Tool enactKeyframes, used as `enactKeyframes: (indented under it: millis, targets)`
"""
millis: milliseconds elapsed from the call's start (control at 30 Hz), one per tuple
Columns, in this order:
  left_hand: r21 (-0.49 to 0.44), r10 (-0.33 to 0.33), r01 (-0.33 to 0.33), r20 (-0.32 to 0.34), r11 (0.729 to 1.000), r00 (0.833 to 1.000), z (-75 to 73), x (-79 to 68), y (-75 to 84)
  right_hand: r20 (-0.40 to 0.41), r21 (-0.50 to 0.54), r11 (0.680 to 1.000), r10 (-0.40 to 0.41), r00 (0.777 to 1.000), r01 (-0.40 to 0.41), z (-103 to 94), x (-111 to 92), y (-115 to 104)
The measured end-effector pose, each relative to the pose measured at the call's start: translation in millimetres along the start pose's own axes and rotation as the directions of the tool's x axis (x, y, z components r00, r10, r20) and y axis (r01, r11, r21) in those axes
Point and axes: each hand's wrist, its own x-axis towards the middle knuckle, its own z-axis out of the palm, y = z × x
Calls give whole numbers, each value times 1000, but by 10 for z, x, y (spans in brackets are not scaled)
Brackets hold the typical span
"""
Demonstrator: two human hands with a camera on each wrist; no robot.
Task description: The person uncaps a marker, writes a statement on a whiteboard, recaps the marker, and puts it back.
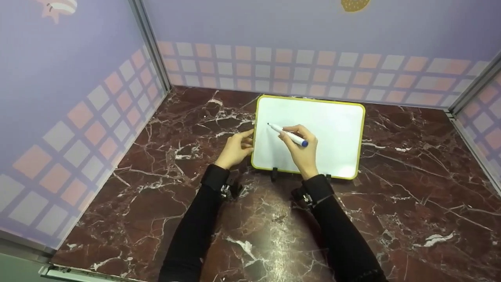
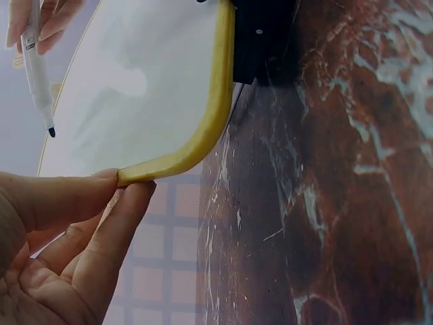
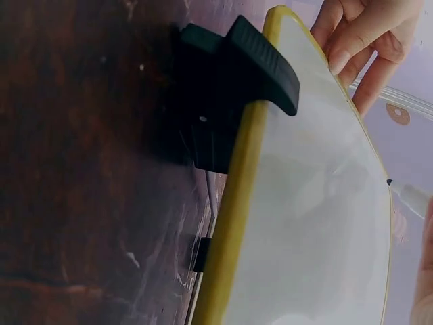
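A whiteboard (image 1: 332, 133) with a yellow rim leans on a black stand (image 3: 223, 88), whose hooks hold its lower edge. My left hand (image 1: 235, 149) pinches the board's left rim between thumb and fingers, as the left wrist view shows up close. In my right hand (image 1: 304, 147) is a white marker (image 1: 291, 137) with a blue end, gripped like a pen. Its dark, uncapped tip points up and left, close over the upper left part of the board. The white surface shows no marks.
Under the stand spreads a dark red marbled table (image 1: 156, 203). Lilac panels with pink and white squares (image 1: 282, 70) close off the back and both sides. Metal posts (image 1: 150, 43) stand at the corners.
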Motion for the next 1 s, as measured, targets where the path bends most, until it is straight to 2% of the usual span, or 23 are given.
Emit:
enactKeyframes:
  millis: [300,633,867,1000]
  targets:
    - [-31,10,-10,13,999,1000,14,-5,9,33,-35,999,20,999,-19,4,-9,-19]
    - [-40,-6,7,22,999,1000,17,4,32,48,-118,992,-45,998,50,5,-27,-64]
    - [-37,-8,9,18,999,1000,-1,-1,8,107,-165,986,-10,994,28,6,-27,-118]
    - [-36,-11,12,17,999,1000,-9,-8,2,89,-161,986,-20,996,34,15,-29,-127]
